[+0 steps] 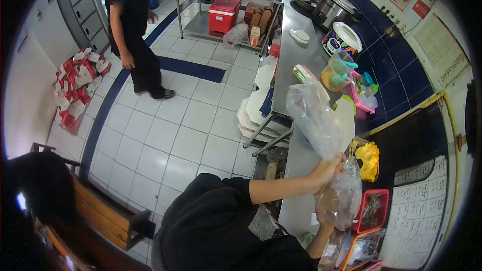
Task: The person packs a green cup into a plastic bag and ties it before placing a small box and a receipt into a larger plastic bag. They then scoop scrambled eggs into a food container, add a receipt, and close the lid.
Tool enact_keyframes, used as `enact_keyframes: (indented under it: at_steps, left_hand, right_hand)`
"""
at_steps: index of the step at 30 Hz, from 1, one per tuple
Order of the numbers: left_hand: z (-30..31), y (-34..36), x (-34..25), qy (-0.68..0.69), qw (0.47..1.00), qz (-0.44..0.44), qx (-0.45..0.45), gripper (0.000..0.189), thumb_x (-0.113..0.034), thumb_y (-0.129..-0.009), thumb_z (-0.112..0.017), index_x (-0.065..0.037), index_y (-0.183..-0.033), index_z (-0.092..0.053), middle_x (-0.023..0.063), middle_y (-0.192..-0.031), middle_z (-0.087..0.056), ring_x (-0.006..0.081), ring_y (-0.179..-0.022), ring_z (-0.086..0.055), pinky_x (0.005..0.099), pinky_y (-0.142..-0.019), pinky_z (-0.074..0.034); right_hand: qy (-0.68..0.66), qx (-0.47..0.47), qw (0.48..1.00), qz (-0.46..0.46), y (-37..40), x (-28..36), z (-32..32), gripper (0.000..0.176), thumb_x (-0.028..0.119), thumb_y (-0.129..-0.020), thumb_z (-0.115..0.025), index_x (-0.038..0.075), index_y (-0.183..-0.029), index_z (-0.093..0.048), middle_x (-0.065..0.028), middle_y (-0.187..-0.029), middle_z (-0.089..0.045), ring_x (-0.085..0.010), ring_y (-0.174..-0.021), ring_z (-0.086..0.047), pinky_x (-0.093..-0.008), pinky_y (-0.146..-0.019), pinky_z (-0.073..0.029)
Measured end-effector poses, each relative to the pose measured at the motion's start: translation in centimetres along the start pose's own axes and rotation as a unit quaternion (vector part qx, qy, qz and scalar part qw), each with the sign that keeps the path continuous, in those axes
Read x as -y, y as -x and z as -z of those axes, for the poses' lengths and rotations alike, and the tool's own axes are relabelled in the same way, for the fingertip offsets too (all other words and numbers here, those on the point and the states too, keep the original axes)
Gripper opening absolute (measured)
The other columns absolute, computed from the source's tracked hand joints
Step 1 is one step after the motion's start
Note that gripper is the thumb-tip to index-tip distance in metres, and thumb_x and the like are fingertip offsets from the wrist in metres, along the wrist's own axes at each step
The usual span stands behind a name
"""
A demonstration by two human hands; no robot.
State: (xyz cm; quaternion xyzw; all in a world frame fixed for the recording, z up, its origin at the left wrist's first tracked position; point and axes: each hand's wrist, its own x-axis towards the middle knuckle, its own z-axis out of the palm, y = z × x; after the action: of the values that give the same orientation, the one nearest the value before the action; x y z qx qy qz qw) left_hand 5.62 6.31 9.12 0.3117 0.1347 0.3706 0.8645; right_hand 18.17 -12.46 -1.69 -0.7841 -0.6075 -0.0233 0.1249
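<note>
My left hand [329, 170] is closed around the gathered middle of a clear plastic bag [314, 118]. The upper part of the bag puffs out over the steel counter [296, 211], and a lower clear plastic part [346, 195] hangs below my fist. Lower down, my right hand [325, 223] holds this lower part, its fingers mostly covered by the crumpled plastic. Just beyond my hands is a container of something bright yellow [369, 161]. A red basket [374, 211] with dark contents sits close to the lower plastic.
Farther along the counter stand a clear tub [335, 75], a pink tray [362, 93], a patterned rice cooker [343, 39] and a large steel pot [332, 10]. An orange-rimmed basket [359, 246] is nearby. A person in black [130, 30] walks on the tiled floor, near red-and-white boxes [78, 83].
</note>
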Motion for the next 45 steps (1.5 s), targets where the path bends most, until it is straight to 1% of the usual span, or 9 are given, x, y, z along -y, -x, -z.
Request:
enact_keyframes:
  at_steps: [4, 7, 16, 17, 19, 22, 26, 34, 45]
  left_hand:
    - [-0.1, 1.3, -0.7, -0.37, 0.91, -0.128, 0.136, 0.035, -0.031, -0.095, -0.037, -0.001, -0.108, -0.048, 0.0139, -0.087, -0.052, 0.0273, -0.09, -0.051, 0.0371, -0.087, -0.038]
    - [1.3, 1.8, 0.4, -0.609, 0.709, -0.316, 0.167, 0.036, -0.026, -0.092, -0.041, 0.0, -0.116, -0.045, 0.0209, -0.103, -0.05, 0.0328, -0.103, -0.046, 0.0412, -0.097, -0.03]
    - [4.2, 4.3, 5.6, -0.586, 0.797, 0.06, 0.134, 0.029, -0.027, -0.094, -0.037, -0.001, -0.103, -0.047, 0.0156, -0.094, -0.054, 0.0312, -0.089, -0.053, 0.0433, -0.079, -0.041]
    - [3.7, 4.2, 5.2, -0.656, 0.731, 0.142, 0.124, 0.037, -0.027, -0.094, -0.039, 0.001, -0.117, -0.044, 0.0208, -0.111, -0.055, 0.0363, -0.098, -0.054, 0.0478, -0.084, -0.041]
    - [5.7, 4.3, 8.3, -0.566, 0.819, 0.062, 0.067, 0.035, -0.024, -0.093, -0.039, 0.0, -0.12, -0.043, 0.022, -0.117, -0.05, 0.0364, -0.111, -0.046, 0.0443, -0.095, -0.034]
    - [8.4, 4.7, 12.8, -0.54, 0.829, -0.1, 0.107, 0.036, -0.032, -0.096, -0.035, -0.001, -0.091, -0.053, 0.0137, -0.08, -0.054, 0.0275, -0.079, -0.051, 0.0416, -0.076, -0.039]
    - [10.4, 3.2, 16.5, -0.697, 0.665, -0.178, 0.204, 0.038, -0.027, -0.092, -0.041, -0.001, -0.117, -0.051, 0.0201, -0.123, -0.048, 0.0368, -0.118, -0.036, 0.0495, -0.099, -0.022]
    - [8.8, 2.5, 17.2, -0.58, 0.762, 0.269, 0.103, 0.06, -0.05, -0.093, -0.032, 0.003, -0.109, -0.056, 0.02, -0.09, -0.061, 0.0381, -0.1, -0.051, 0.0488, -0.1, -0.017]
    - [0.5, 6.6, 13.5, -0.526, 0.79, 0.055, 0.312, 0.022, -0.02, -0.094, -0.042, -0.004, -0.107, -0.051, 0.0156, -0.109, -0.054, 0.0317, -0.101, -0.052, 0.0385, -0.089, -0.04]
  right_hand:
    - [-0.514, -0.287, 0.808, -0.001, -0.5, -0.3, -1.9, 0.086, 0.049, -0.074, -0.068, 0.002, -0.134, -0.028, -0.0185, -0.129, -0.04, -0.0344, -0.115, -0.043, -0.0442, -0.096, -0.037]
    - [-0.853, -0.153, 0.385, -0.316, -0.3, 0.4, -4.8, 0.059, 0.047, -0.088, -0.051, 0.005, -0.126, -0.039, -0.0141, -0.115, -0.051, -0.03, -0.106, -0.05, -0.0401, -0.09, -0.043]
    - [-0.497, -0.034, 0.827, -0.261, 2.7, 6.4, -2.2, 0.048, 0.044, -0.093, -0.041, 0.007, -0.122, -0.044, -0.0112, -0.111, -0.053, -0.0246, -0.099, -0.054, -0.0375, -0.083, -0.047]
    - [-0.49, -0.061, 0.815, -0.304, 3.9, 6.5, -1.3, 0.048, 0.044, -0.093, -0.041, 0.007, -0.122, -0.044, -0.0112, -0.111, -0.053, -0.0246, -0.099, -0.054, -0.0375, -0.083, -0.047]
    - [-0.88, -0.045, 0.312, -0.356, 6.4, 7.0, 1.3, 0.04, 0.037, -0.095, -0.041, 0.006, -0.119, -0.046, -0.0094, -0.102, -0.057, -0.0191, -0.087, -0.058, -0.0324, -0.073, -0.049]
    - [-0.762, -0.067, 0.517, -0.385, 12.0, 7.8, 4.0, 0.035, 0.032, -0.094, -0.047, 0.005, -0.116, -0.048, -0.0094, -0.096, -0.06, -0.0172, -0.08, -0.059, -0.0294, -0.069, -0.049]
    - [-0.467, -0.283, 0.683, -0.484, 17.8, 6.9, 5.1, 0.023, 0.008, -0.086, -0.06, 0.002, -0.107, -0.053, -0.0081, -0.09, -0.059, -0.0126, -0.077, -0.059, -0.0232, -0.06, -0.048]
    - [-0.426, -0.438, 0.603, -0.513, 16.1, 3.6, 4.0, 0.028, 0.001, -0.081, -0.064, -0.003, -0.105, -0.052, -0.0058, -0.085, -0.058, -0.0111, -0.072, -0.057, -0.0244, -0.063, -0.049]
    - [-0.486, -0.515, 0.542, -0.452, 12.5, 4.5, 2.3, 0.025, -0.005, -0.078, -0.063, -0.004, -0.101, -0.058, -0.0068, -0.092, -0.061, -0.0132, -0.083, -0.059, -0.0245, -0.074, -0.049]
